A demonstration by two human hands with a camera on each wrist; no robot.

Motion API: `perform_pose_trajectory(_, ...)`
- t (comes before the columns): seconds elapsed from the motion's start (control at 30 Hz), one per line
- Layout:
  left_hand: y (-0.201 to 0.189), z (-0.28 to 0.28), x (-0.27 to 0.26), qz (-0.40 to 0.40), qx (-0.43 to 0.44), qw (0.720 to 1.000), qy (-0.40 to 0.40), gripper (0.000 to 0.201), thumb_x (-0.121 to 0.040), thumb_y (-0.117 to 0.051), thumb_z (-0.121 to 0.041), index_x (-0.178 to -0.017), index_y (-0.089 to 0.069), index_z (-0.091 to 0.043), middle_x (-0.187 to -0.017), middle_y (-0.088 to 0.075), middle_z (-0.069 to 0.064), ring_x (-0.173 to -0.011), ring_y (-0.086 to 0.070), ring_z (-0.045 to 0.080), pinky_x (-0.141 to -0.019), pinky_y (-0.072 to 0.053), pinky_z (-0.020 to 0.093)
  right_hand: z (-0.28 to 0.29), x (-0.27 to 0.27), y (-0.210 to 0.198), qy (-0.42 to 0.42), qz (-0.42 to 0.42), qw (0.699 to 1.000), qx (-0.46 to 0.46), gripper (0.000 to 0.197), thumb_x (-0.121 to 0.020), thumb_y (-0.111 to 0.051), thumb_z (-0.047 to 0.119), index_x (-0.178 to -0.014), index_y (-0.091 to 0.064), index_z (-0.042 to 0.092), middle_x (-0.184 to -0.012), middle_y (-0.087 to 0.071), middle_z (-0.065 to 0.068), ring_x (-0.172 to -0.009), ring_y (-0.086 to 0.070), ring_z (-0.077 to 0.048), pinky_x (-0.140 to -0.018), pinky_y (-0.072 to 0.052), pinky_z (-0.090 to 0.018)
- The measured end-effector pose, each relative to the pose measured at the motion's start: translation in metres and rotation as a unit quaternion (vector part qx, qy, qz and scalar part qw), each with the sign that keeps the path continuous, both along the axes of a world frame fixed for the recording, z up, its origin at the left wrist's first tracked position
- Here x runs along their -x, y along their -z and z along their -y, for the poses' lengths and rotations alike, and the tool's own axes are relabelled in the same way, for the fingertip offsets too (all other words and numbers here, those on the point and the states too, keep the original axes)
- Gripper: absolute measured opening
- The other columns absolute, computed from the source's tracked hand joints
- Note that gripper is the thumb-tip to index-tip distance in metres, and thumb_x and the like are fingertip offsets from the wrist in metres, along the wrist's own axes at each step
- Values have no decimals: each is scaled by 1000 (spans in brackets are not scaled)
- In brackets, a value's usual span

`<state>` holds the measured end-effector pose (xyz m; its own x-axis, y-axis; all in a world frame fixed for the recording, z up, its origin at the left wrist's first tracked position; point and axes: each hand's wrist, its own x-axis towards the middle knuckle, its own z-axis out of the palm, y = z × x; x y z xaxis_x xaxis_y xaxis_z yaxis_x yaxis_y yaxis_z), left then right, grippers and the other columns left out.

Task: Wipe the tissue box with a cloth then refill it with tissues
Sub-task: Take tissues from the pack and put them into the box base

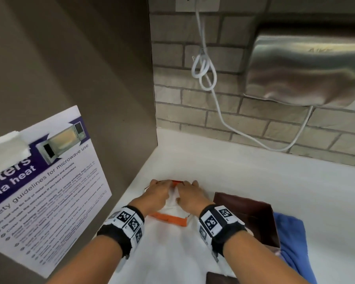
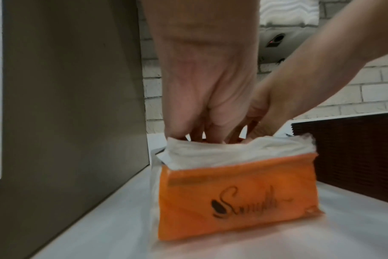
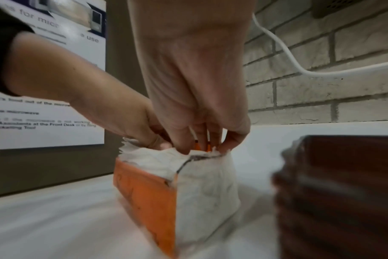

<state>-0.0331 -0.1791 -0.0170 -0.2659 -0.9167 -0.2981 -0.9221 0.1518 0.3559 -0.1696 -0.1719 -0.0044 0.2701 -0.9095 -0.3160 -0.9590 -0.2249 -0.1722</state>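
Note:
An orange tissue pack [image 1: 168, 217] stands on the white counter, torn open at the top with white tissues [image 2: 210, 154] bulging out. Both hands reach into that opening from above. My left hand [image 1: 161, 188] curls its fingers into the left side of the pack [image 2: 237, 196]. My right hand [image 1: 190, 189] pinches the wrapper's edge on the right, seen close in the right wrist view [image 3: 202, 140]. The fingertips are hidden inside the pack. The dark brown tissue box [image 1: 248, 214] stands just right of the pack, and the blue cloth [image 1: 291, 242] lies beyond it.
A brown panel with a microwave poster [image 1: 45, 191] closes the left side. The brick wall behind carries a steel hand dryer [image 1: 307, 66] and a looped white cable [image 1: 205, 72]. Another dark brown piece [image 1: 219, 278] lies near the counter's front edge.

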Motion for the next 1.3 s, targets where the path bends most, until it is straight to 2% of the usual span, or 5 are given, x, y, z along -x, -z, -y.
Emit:
perform_pose_trajectory(0.17, -9, 17, -3, 27, -75, 997, 12, 55, -90, -55, -18, -139, -30, -18, -130, -43, 14, -122, -36, 28, -100, -39, 37, 9, 4, -7, 8, -25, 998, -57, 50, -91, -55, 36, -132, -41, 11, -133, -51, -9, -129, -28, -33, -102, -29, -44)
perform_pose_trajectory(0.4, -8, 23, -6, 73, -2, 996, 57, 55, -74, -75, -27, -123, -54, -15, -115, -51, 6, -114, -36, 25, -92, -40, 34, 12, 8, -2, 11, -3, 999, -52, 60, -77, -68, 46, -127, -48, 19, -124, -51, -8, -124, -31, -34, -104, -28, -47)
perform_pose_trajectory(0.73, -9, 18, -21, 49, 31, 995, 75, 64, -52, -78, -44, -109, -49, -43, -101, -50, -5, -104, -41, 22, -89, -43, 38, 1, 11, 2, 24, 46, 999, 6, 62, -70, -72, 50, -122, -49, 28, -113, -62, 3, -114, -40, -28, -83, -28, -39)
perform_pose_trajectory(0.83, -15, 17, -25, 77, 16, 994, 76, 60, -54, -77, -47, -108, -54, -36, -102, -52, -3, -102, -36, 21, -90, -39, 35, -2, 15, -1, 31, 37, 999, 15, 58, -68, -70, 56, -114, -54, 25, -108, -62, 3, -112, -40, -25, -80, -28, -37)
perform_pose_trajectory(1.3, -19, 15, -36, 49, -43, 997, 34, 64, -61, -78, -41, -118, -49, -34, -108, -39, 2, -101, -41, 22, -89, -47, 38, -5, 29, 0, 99, 199, 973, -66, 46, -70, -75, 34, -109, -53, 25, -111, -61, 4, -106, -50, -19, -80, -34, -28)
